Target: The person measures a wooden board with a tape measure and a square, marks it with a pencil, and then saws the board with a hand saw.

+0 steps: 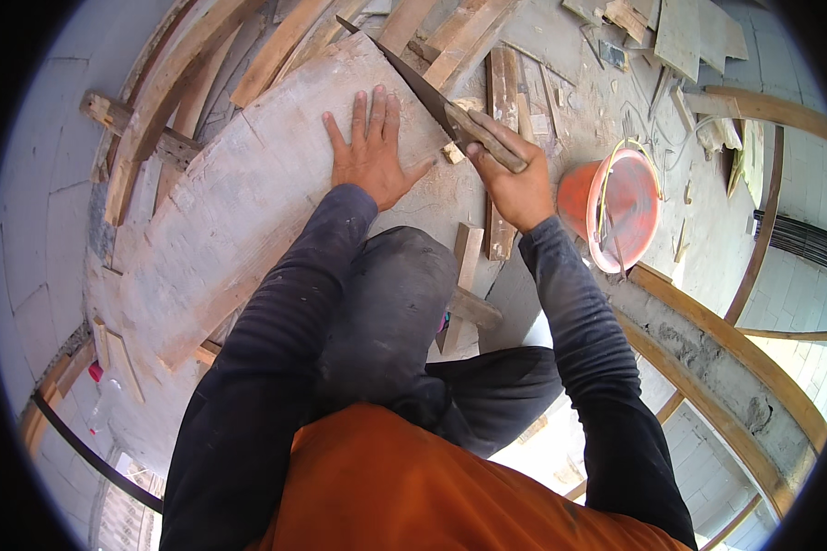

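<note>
Dusty grey floor spreads out, with bits of wood and a red bucket on it. Near the far end of a big pale board, the left hand lies flat, fingers apart. The right hand has its fingers wrapped around the handle of a saw, whose blade runs along the board's far short edge.

board left of saw, bucket right
</note>
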Demonstrator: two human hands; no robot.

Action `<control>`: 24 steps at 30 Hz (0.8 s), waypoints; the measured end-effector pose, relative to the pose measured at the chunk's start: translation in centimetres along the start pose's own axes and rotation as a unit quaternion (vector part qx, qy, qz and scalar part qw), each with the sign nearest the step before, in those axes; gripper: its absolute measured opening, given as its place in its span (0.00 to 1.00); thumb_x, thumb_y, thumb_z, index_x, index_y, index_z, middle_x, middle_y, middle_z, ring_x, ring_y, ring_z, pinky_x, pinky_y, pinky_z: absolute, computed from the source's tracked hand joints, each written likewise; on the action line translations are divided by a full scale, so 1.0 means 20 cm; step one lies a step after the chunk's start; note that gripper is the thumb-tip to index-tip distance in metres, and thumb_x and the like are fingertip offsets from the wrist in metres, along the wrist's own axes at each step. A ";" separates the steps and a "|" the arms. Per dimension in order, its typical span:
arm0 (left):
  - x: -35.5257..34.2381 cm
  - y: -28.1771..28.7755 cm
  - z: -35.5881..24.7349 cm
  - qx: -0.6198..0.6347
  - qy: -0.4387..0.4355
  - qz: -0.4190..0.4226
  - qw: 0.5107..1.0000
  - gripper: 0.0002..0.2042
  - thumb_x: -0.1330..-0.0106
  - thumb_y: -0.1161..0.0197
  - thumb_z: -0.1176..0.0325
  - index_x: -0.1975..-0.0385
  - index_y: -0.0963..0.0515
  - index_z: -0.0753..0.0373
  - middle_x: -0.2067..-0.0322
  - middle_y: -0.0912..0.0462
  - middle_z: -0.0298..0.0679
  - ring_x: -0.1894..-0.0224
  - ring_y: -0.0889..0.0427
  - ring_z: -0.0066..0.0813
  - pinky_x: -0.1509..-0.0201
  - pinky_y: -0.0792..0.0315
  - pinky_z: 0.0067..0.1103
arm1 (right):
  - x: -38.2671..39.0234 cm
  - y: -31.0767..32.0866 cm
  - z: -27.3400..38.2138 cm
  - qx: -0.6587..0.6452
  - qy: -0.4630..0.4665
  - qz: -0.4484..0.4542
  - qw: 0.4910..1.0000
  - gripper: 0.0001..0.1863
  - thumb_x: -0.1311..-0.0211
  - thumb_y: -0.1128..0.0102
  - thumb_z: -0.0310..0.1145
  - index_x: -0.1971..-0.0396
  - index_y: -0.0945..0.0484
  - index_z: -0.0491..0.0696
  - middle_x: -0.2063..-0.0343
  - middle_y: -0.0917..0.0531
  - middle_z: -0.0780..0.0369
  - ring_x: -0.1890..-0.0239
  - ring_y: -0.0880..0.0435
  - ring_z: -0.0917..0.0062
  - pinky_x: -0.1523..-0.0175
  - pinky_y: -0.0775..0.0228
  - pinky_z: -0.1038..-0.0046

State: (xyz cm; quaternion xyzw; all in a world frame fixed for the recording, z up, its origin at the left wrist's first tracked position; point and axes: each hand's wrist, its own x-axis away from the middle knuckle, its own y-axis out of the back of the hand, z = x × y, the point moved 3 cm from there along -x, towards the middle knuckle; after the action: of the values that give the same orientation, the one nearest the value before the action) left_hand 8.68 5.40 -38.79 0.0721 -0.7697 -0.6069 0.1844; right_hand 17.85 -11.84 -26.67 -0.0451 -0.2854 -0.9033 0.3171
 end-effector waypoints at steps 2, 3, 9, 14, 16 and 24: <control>0.00 0.01 -0.01 0.001 0.001 0.006 1.000 0.56 0.32 0.45 0.26 0.15 0.57 0.60 0.15 0.60 0.43 0.13 0.67 0.46 0.18 0.74 0.64 | 0.03 0.00 0.02 0.000 0.001 0.018 1.000 0.26 0.29 0.30 0.32 0.33 0.20 0.46 0.42 0.13 0.53 0.42 0.15 0.72 0.34 0.28 0.73; 0.01 0.00 -0.02 0.003 -0.007 0.022 1.000 0.56 0.31 0.45 0.26 0.15 0.57 0.60 0.15 0.60 0.43 0.13 0.67 0.46 0.18 0.74 0.64 | 0.08 0.02 0.01 -0.002 0.006 0.029 1.000 0.26 0.30 0.30 0.33 0.33 0.20 0.46 0.41 0.13 0.50 0.40 0.15 0.68 0.31 0.30 0.72; 0.00 -0.01 -0.01 -0.015 0.001 0.008 1.000 0.55 0.31 0.45 0.27 0.15 0.57 0.60 0.15 0.59 0.44 0.13 0.67 0.47 0.18 0.73 0.63 | 0.48 0.23 -0.14 -0.064 -0.080 0.005 0.995 0.25 0.28 0.39 0.19 0.32 0.22 0.41 0.38 0.14 0.55 0.32 0.20 0.73 0.27 0.31 0.69; 0.00 -0.01 0.00 -0.005 -0.013 -0.010 1.000 0.55 0.31 0.44 0.28 0.15 0.57 0.61 0.15 0.59 0.45 0.13 0.66 0.47 0.18 0.74 0.63 | 0.22 0.03 -0.23 -0.054 0.004 0.012 0.998 0.25 0.28 0.32 0.30 0.33 0.20 0.47 0.39 0.14 0.54 0.38 0.16 0.74 0.34 0.27 0.72; 0.00 -0.02 0.00 0.007 -0.013 -0.011 1.000 0.55 0.31 0.43 0.28 0.15 0.57 0.61 0.15 0.59 0.45 0.13 0.66 0.47 0.18 0.74 0.63 | 0.27 0.08 -0.21 -0.070 0.024 0.002 0.997 0.25 0.29 0.33 0.28 0.32 0.21 0.45 0.41 0.13 0.54 0.37 0.16 0.73 0.32 0.28 0.72; 0.00 -0.05 0.01 0.007 -0.030 -0.056 0.998 0.55 0.31 0.42 0.29 0.16 0.56 0.61 0.15 0.58 0.46 0.13 0.65 0.47 0.17 0.74 0.62 | 0.39 0.09 -0.31 -0.067 -0.005 -0.001 0.998 0.25 0.29 0.34 0.26 0.32 0.21 0.45 0.41 0.12 0.50 0.41 0.13 0.71 0.35 0.25 0.70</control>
State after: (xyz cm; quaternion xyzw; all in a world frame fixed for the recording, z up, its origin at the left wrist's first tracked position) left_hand 8.47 5.29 -39.83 0.0977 -0.7737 -0.6130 0.1266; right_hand 13.31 -20.68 -28.78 -0.0706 -0.2256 -0.9206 0.3109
